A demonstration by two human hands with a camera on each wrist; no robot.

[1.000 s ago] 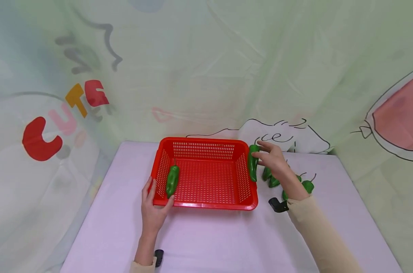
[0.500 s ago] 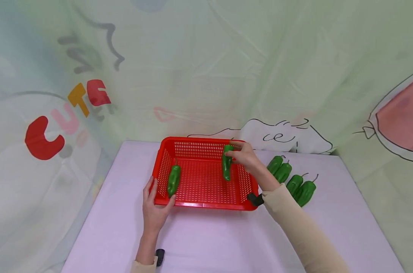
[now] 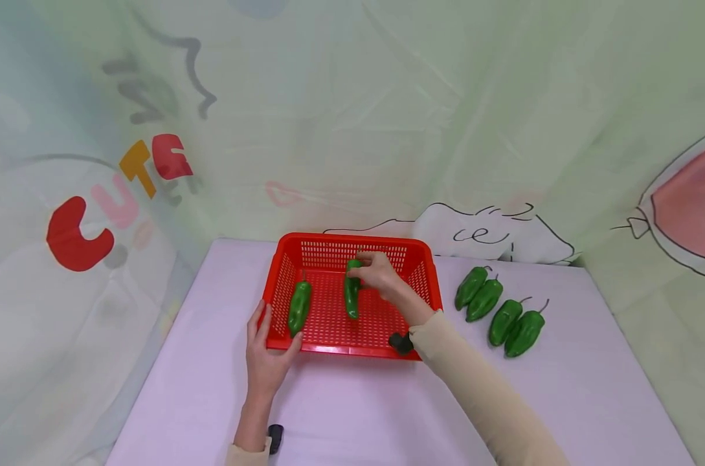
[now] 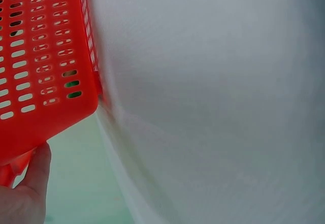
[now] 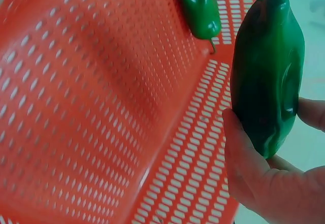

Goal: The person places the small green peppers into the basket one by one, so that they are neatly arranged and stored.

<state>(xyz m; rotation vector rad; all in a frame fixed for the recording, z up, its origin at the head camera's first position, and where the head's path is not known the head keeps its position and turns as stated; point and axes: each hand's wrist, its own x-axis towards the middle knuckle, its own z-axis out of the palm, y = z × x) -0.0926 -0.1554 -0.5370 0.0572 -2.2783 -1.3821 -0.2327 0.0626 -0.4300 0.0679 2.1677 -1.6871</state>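
Observation:
My right hand (image 3: 378, 272) pinches a green pepper (image 3: 352, 294) by its stem end, over the middle of the red plastic basket (image 3: 346, 350). In the right wrist view the fingers and thumb hold this pepper (image 5: 269, 71) from both sides, above the perforated floor. Another green pepper (image 3: 300, 307) lies inside the basket along its left side, stem toward the back. At the basket's front left corner, my left hand (image 3: 266, 362) grips the rim, thumb on the front and fingers on the left side. Only part of that hand (image 4: 30, 193) shows in the left wrist view.
Right of the basket, several green peppers (image 3: 483, 299) lie on the pale tabletop (image 3: 352, 414) in two close pairs. A printed cloth backdrop (image 3: 329, 116) hangs behind and beside the table.
My right hand has carried the pepper leftward, from the basket's right rim to above its middle. The left hand stays at the corner.

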